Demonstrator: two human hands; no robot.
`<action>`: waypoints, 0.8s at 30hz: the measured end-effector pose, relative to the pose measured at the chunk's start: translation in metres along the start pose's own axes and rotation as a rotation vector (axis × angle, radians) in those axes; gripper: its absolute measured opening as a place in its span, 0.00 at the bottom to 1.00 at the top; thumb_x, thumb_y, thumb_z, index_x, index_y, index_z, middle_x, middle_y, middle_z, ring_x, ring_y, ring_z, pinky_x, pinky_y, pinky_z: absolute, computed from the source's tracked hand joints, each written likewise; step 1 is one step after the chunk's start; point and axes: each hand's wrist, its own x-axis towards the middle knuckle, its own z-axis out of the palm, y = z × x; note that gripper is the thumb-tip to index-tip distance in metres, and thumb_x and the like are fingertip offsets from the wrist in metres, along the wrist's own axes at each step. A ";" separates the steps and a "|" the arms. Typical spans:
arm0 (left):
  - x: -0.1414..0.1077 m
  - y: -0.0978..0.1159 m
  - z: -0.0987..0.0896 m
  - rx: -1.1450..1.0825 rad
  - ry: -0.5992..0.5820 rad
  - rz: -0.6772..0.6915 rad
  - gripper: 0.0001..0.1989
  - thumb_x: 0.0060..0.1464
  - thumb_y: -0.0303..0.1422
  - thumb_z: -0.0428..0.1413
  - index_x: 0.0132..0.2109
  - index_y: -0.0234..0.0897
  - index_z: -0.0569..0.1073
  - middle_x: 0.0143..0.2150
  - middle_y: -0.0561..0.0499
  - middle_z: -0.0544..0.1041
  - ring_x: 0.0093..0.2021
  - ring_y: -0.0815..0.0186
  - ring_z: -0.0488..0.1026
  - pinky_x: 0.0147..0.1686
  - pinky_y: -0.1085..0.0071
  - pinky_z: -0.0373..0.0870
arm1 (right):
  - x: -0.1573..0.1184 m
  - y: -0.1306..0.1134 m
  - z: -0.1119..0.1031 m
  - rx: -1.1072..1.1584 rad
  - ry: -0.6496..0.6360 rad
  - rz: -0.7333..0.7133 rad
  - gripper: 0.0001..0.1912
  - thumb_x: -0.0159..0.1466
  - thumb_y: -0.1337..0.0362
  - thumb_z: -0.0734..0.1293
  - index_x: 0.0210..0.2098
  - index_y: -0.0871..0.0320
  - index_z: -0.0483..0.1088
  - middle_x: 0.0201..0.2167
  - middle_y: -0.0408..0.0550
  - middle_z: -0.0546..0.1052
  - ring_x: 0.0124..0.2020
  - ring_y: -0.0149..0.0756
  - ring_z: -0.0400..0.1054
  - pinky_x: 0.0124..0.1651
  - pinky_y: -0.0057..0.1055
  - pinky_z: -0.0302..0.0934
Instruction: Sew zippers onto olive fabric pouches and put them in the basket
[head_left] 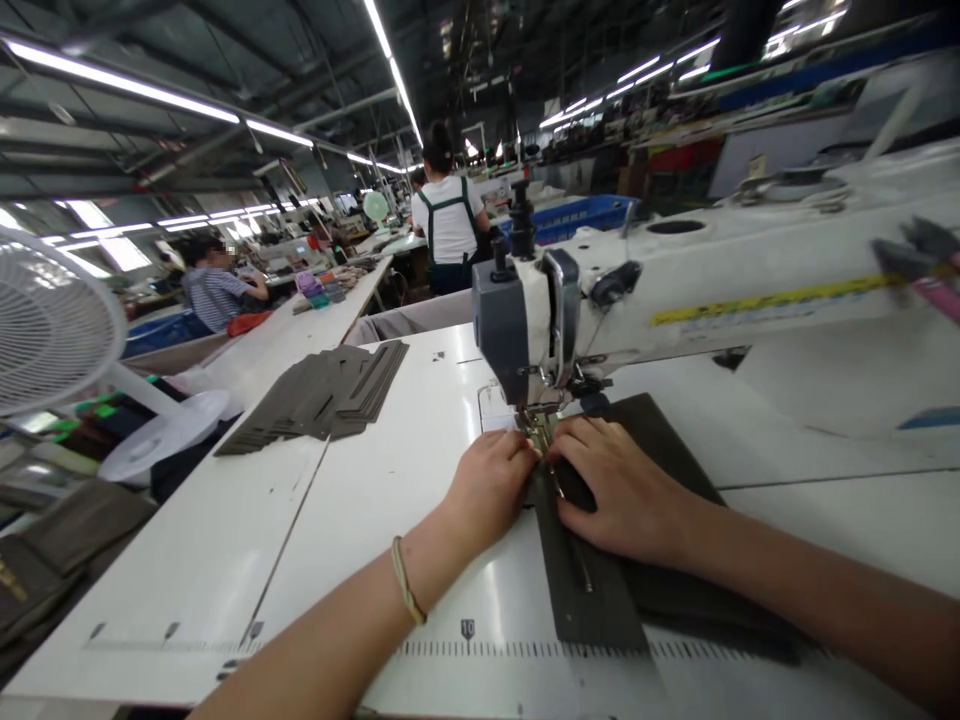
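Forearms first, since they're closest: left forearm [322, 635] with a twisted bracelet [407, 580] near the wrist, right forearm [825, 595] reaching in from the other side. Both hands are right up by the needle area of a sewing machine [525, 320]. Left hand [491, 485] has its fingers bunched and curled down at the left edge of an olive-grey fabric strip [592, 590]; can't tell whether that grip is pinching it or just pressing. Right hand [622, 490] is a looser, open grip, fingers resting on the fabric with the thumb spread apart from them, not closed around anything.

The strip runs from under the machine toward the near side of the white worktop [390, 520], crossing the printed ruler marks [469, 648]. Bigger dark fabric [664, 440] lies to its right, partly under the right hand and forearm. Over on the left there's a fanned-out pile of grey pieces [315, 395], with a white fan [56, 320] beyond the worktop's left side.
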 end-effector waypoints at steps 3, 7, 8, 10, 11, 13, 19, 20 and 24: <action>0.000 0.000 0.000 -0.019 0.003 -0.010 0.08 0.51 0.23 0.50 0.38 0.33 0.71 0.34 0.46 0.72 0.37 0.61 0.70 0.40 0.63 0.71 | 0.011 -0.004 0.006 -0.001 -0.028 0.121 0.04 0.52 0.70 0.62 0.29 0.61 0.66 0.34 0.54 0.71 0.39 0.45 0.63 0.42 0.42 0.58; 0.000 0.002 -0.004 -0.023 -0.029 -0.029 0.09 0.47 0.23 0.51 0.38 0.32 0.70 0.35 0.46 0.71 0.37 0.60 0.70 0.40 0.63 0.72 | 0.017 0.000 0.012 0.013 -0.002 0.166 0.06 0.51 0.74 0.60 0.28 0.60 0.65 0.28 0.49 0.71 0.34 0.38 0.65 0.38 0.33 0.60; 0.000 0.003 -0.005 -0.022 -0.029 -0.035 0.10 0.47 0.23 0.51 0.39 0.32 0.70 0.35 0.46 0.71 0.37 0.60 0.70 0.40 0.63 0.72 | 0.015 0.000 0.013 0.015 0.004 0.171 0.07 0.51 0.75 0.59 0.29 0.60 0.65 0.28 0.48 0.72 0.33 0.37 0.66 0.38 0.32 0.61; -0.003 0.008 -0.006 -0.022 -0.018 -0.039 0.11 0.49 0.23 0.50 0.41 0.32 0.70 0.36 0.45 0.72 0.38 0.60 0.70 0.41 0.62 0.72 | 0.006 0.001 0.013 0.003 0.029 0.140 0.08 0.55 0.74 0.59 0.32 0.61 0.67 0.33 0.51 0.73 0.36 0.37 0.67 0.40 0.33 0.62; -0.005 0.011 -0.007 -0.021 -0.005 -0.037 0.11 0.50 0.23 0.50 0.42 0.32 0.70 0.37 0.45 0.73 0.39 0.61 0.71 0.42 0.62 0.72 | 0.000 0.001 0.014 -0.021 0.059 0.093 0.09 0.57 0.72 0.58 0.35 0.62 0.68 0.37 0.53 0.73 0.40 0.39 0.67 0.42 0.35 0.63; -0.011 0.017 -0.006 -0.018 0.014 -0.025 0.10 0.51 0.23 0.50 0.42 0.33 0.70 0.39 0.45 0.74 0.41 0.61 0.72 0.44 0.63 0.71 | -0.015 0.002 0.017 -0.106 0.145 -0.050 0.14 0.62 0.69 0.56 0.43 0.64 0.69 0.46 0.58 0.72 0.48 0.43 0.65 0.49 0.40 0.62; -0.019 0.023 -0.004 -0.003 0.054 0.021 0.07 0.55 0.24 0.49 0.40 0.32 0.71 0.42 0.44 0.75 0.45 0.62 0.72 0.48 0.64 0.71 | -0.037 0.004 0.027 -0.288 0.187 -0.224 0.21 0.64 0.68 0.53 0.53 0.71 0.65 0.54 0.62 0.67 0.56 0.44 0.60 0.55 0.42 0.60; -0.019 0.022 -0.004 -0.003 0.057 0.034 0.07 0.55 0.24 0.49 0.39 0.32 0.71 0.41 0.44 0.75 0.45 0.62 0.72 0.48 0.64 0.71 | -0.036 0.004 0.026 -0.297 0.176 -0.223 0.21 0.64 0.68 0.53 0.52 0.72 0.65 0.54 0.63 0.67 0.56 0.44 0.60 0.55 0.42 0.60; -0.012 0.016 -0.005 -0.017 0.051 0.078 0.07 0.55 0.23 0.49 0.37 0.30 0.72 0.40 0.43 0.75 0.44 0.62 0.73 0.49 0.64 0.70 | -0.029 0.004 0.024 -0.314 0.169 -0.210 0.21 0.64 0.69 0.53 0.51 0.75 0.66 0.53 0.65 0.67 0.56 0.46 0.60 0.55 0.43 0.60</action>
